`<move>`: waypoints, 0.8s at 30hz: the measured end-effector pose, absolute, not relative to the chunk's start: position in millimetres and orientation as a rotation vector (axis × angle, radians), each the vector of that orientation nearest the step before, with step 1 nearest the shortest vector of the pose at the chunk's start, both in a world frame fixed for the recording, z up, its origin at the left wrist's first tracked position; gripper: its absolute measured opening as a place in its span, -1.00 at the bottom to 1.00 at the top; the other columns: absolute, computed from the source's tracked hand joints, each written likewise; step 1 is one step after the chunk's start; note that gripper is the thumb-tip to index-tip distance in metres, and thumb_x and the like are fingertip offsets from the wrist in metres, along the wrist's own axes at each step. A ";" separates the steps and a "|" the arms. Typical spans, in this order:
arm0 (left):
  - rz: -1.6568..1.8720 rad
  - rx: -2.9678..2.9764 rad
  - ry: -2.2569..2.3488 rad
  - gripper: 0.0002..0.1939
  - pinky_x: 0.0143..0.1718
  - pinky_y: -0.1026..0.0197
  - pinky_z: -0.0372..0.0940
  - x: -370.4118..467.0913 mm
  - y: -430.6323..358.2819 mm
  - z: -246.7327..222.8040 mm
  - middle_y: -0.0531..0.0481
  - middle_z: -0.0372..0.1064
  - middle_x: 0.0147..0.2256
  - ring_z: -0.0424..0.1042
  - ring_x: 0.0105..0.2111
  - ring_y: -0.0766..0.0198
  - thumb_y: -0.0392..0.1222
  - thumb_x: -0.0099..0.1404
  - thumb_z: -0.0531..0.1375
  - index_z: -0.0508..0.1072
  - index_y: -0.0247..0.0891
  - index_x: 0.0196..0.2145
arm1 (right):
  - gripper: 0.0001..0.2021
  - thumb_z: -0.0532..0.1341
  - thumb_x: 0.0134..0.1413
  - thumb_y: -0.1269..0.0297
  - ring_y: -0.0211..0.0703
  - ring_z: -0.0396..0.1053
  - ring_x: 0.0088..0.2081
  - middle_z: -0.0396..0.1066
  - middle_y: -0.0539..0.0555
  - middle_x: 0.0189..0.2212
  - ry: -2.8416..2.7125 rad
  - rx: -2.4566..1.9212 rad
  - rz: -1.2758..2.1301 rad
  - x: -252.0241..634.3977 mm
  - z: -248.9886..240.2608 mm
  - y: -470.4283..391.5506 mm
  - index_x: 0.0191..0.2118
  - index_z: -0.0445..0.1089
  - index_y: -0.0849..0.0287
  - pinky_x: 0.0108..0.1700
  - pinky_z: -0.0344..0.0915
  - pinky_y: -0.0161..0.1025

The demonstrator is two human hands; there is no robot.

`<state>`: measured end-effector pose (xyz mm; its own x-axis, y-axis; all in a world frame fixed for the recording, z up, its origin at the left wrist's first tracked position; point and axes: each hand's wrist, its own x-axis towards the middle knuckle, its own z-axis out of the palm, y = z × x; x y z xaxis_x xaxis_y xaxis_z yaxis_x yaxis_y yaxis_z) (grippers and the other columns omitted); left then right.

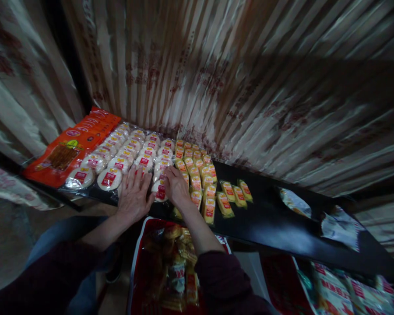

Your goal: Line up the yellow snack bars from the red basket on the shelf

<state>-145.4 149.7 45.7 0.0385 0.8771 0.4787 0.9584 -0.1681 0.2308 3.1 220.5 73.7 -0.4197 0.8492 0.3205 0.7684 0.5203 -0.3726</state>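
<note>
Rows of white round crackers [109, 179] in clear wrappers with red labels lie overlapping on a narrow black shelf [272, 221]. My left hand [134, 194] lies over the front of the third row, fingers stretched out and thumb toward the fourth row. Against the right side of that fourth row is my right hand [177, 186], its fingers bent round the edge of a round cracker packet [160, 190]; the fingertips are partly hidden. Just right of this hand stand rows of small yellow oblong snack packets [197, 183], several of them lying apart.
An orange snack bag [70, 148] lies at the shelf's left end. Two pale packets, one a crumpled-looking wrapper [341, 227], lie farther right. Below the shelf is a red tray [136, 262] of wrapped snacks, with more bags [331, 288] lower right. A striped curtain [197, 78] hangs behind.
</note>
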 end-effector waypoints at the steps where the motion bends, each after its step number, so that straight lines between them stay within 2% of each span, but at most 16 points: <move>1: -0.780 -2.144 -1.926 -0.42 0.24 -0.23 -0.20 -152.4 147.5 42.5 -0.29 -0.11 0.30 -0.32 0.32 -0.12 -0.01 0.27 0.07 0.23 -0.32 0.19 | -0.64 -0.01 0.20 0.43 -0.03 0.19 0.16 0.31 0.26 0.08 -2.305 -1.312 0.210 1.5 76.0 215.8 0.03 0.38 0.30 0.20 0.16 -0.07; 4: -0.746 -2.144 -1.945 -0.45 0.24 -0.21 -0.19 -165.7 144.5 32.5 -0.24 -0.15 0.31 -0.32 0.32 -0.10 -0.06 0.29 0.05 0.20 -0.26 0.21 | -0.60 0.02 0.19 0.39 0.01 -0.06 0.29 0.17 0.25 0.20 -2.321 -1.310 0.168 -8.3 76.2 194.9 0.13 0.29 0.28 0.27 0.00 0.04; 6: -0.741 -2.146 -1.954 -0.46 0.24 -0.21 -0.19 -167.9 145.9 26.8 -0.23 -0.18 0.32 -0.31 0.32 -0.09 -0.11 0.30 0.02 0.19 -0.24 0.22 | -0.55 0.06 0.19 0.30 0.09 -0.25 0.34 0.00 0.23 0.29 -2.308 -1.369 0.156 -18.5 68.9 180.7 0.20 0.20 0.23 0.27 -0.06 0.12; 8: -0.757 -2.132 -1.961 -0.47 0.24 -0.23 -0.20 -166.6 149.0 22.7 -0.23 -0.19 0.32 -0.31 0.32 -0.09 -0.14 0.30 0.01 0.18 -0.23 0.22 | -0.51 0.06 0.21 0.27 0.14 -0.34 0.35 -0.09 0.21 0.32 -2.302 -1.439 0.156 -28.4 57.7 171.4 0.25 0.12 0.17 0.26 -0.11 0.18; 11: -0.807 -2.097 -1.976 -0.47 0.24 -0.25 -0.20 -162.5 153.3 20.2 -0.23 -0.20 0.32 -0.32 0.32 -0.09 -0.16 0.31 0.00 0.17 -0.25 0.23 | -0.52 0.03 0.24 0.24 0.09 -0.32 0.35 -0.09 0.20 0.32 -2.280 -1.481 0.142 -37.3 42.3 167.8 0.26 0.09 0.16 0.27 -0.17 0.17; 17: -0.852 -2.102 -2.012 -0.50 0.19 -0.23 -0.03 -154.4 157.5 27.2 -0.31 -0.12 0.30 -0.32 0.32 -0.10 -0.16 0.32 -0.02 0.22 -0.36 0.18 | -0.56 0.00 0.25 0.27 0.01 -0.20 0.34 0.05 0.19 0.27 -2.154 -1.426 0.145 -36.0 34.5 170.5 0.22 0.15 0.18 0.28 -0.17 0.13; 21: -0.894 -2.079 -2.017 -0.53 0.16 -0.24 0.03 -150.5 162.5 29.6 -0.33 -0.11 0.29 -0.31 0.32 -0.12 -0.18 0.30 0.01 0.28 -0.36 0.14 | -0.52 -0.01 0.25 0.26 0.02 -0.19 0.33 0.01 0.24 0.28 -2.057 -1.453 0.147 -34.9 35.1 170.9 0.24 0.10 0.27 0.27 -0.10 0.10; 24: -0.883 -2.077 -2.021 -0.53 0.18 -0.23 -0.01 -149.6 165.1 26.6 -0.34 -0.07 0.28 -0.31 0.32 -0.09 -0.23 0.29 0.00 0.28 -0.37 0.14 | -0.48 -0.03 0.26 0.22 0.03 -0.24 0.34 -0.02 0.26 0.29 -2.021 -1.470 0.151 -37.0 35.8 173.8 0.27 0.05 0.33 0.28 -0.10 0.09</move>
<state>-149.6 165.1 26.6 -0.0565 0.8792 0.4732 0.9445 -0.1066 0.3107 -37.0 173.8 35.8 -0.1814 0.8906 0.4170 0.8187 0.3717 -0.4377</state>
